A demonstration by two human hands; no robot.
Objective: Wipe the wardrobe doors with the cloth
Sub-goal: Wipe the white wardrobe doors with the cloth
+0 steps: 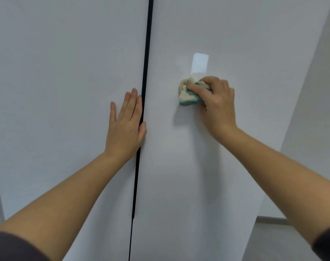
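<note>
Two plain white wardrobe doors fill the view, split by a narrow black gap (144,95). My right hand (218,106) grips a bunched cream cloth with a teal edge (186,95) and presses it against the right door (179,176) at about mid height. My left hand (125,127) lies flat on the left door (57,91), fingers straight and pointing up, its thumb across the gap onto the right door's edge. A bright rectangular reflection (200,63) sits on the right door just above the cloth.
A white side wall (314,113) runs along the right of the wardrobe. Low at the right a grey skirting strip (271,221) and pale floor show. Dark sleeves cover both upper arms at the bottom corners.
</note>
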